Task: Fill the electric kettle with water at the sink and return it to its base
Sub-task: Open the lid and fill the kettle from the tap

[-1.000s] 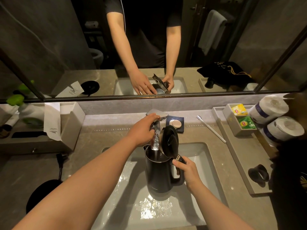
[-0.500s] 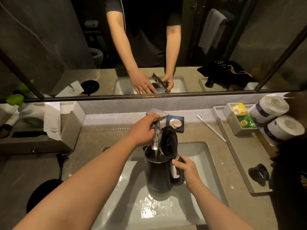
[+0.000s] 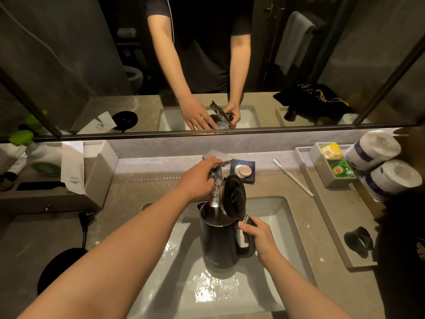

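Right hand is wrapped around the handle of the black electric kettle, which stands upright inside the white rectangular sink, its hinged lid tipped up and open. Left hand reaches forward over the basin with fingers curled around the chrome faucet, and a stream of water runs from the spout down into the kettle's open mouth. Both forearms stretch out from the bottom edge, the left one crossing above the sink's wet left slope, where droplets glint. A stone-coloured worktop surrounds the basin. On it, behind the faucet, lies a dark soap dish with a round soap, and a white toothbrush lies just right of that. Further right a grey tray carries a box of tea bags, with two toilet paper rolls beside it. At the left, the round black kettle base sits near the worktop's front edge with its cord trailing back. A wide mirror above the back ledge reflects dark grey walls and a hanging towel.
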Tool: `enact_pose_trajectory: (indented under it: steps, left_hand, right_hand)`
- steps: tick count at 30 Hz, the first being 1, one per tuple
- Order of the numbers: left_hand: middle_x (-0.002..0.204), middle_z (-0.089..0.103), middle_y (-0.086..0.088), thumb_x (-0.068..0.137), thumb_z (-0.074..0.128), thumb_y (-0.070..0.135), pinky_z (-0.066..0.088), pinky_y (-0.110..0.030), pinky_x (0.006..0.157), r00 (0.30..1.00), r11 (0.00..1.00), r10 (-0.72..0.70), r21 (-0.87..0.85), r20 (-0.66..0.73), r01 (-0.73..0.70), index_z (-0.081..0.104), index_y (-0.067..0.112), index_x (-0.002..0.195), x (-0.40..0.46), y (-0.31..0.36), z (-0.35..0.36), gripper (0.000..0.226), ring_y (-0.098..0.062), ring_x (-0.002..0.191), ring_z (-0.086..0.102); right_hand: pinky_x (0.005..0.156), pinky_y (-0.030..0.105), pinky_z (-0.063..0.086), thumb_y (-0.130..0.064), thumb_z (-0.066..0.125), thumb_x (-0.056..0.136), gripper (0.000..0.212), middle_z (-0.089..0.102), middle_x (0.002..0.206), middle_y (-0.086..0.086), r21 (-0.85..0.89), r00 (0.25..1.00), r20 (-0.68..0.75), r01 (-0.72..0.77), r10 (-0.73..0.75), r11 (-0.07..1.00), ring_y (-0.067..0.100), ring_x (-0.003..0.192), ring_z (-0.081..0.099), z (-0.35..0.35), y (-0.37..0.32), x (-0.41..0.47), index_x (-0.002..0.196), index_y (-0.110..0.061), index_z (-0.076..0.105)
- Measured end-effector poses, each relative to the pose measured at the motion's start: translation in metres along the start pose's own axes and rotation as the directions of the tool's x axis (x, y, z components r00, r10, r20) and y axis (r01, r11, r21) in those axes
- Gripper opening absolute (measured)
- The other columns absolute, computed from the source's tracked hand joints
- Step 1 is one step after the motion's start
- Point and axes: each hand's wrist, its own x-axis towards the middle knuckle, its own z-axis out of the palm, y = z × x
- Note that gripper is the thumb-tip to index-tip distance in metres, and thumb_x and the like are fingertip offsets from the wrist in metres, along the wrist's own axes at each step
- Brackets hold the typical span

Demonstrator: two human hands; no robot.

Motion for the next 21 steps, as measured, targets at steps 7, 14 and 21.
enact_pose_trajectory:
  steps: [7, 14, 21]
  left_hand:
    - [0.135, 0.047, 0.005, 0.075, 0.055, 0.007, 0.038, -0.025, 0.084, 1.000, 1.000, 0.009, -0.012, -0.008, -0.009, 0.043, 0.030, 0.128, -0.0002, 0.0016, -0.0003, 0.059, -0.018, 0.112, 0.051]
    - [0.136, 0.046, 0.006, 0.076, 0.056, 0.007, 0.037, -0.025, 0.085, 1.000, 1.000, 0.000, -0.010, -0.004, 0.000, 0.043, 0.031, 0.128, -0.0007, 0.0011, 0.0001, 0.060, -0.018, 0.113, 0.050]
    - [0.140, 0.043, 0.007, 0.076, 0.056, 0.007, 0.034, -0.023, 0.086, 1.000, 1.000, -0.011, -0.006, -0.008, 0.011, 0.042, 0.034, 0.129, -0.0004, 0.0012, 0.0014, 0.060, -0.017, 0.115, 0.048]
  right_hand:
    - [0.055, 0.024, 0.050, -0.029, 0.075, 0.068, 0.011, 0.067, 0.056, -0.010, 0.008, 1.000, 0.005, 0.005, -0.005, 1.000, 0.004, 0.052, 0.063, 0.0000, 0.0006, 0.0005, 0.068, -0.020, 0.069]
    - [0.053, 0.023, 0.049, -0.028, 0.076, 0.067, 0.016, 0.066, 0.055, -0.008, 0.008, 1.000, -0.004, 0.010, -0.010, 1.000, 0.003, 0.050, 0.062, -0.0018, 0.0036, 0.0022, 0.069, -0.015, 0.067]
    - [0.056, 0.025, 0.049, -0.031, 0.075, 0.067, 0.016, 0.067, 0.056, -0.011, -0.011, 1.000, -0.022, 0.015, -0.016, 1.000, 0.008, 0.057, 0.062, -0.0008, 0.0052, 0.0019, 0.071, -0.016, 0.069]
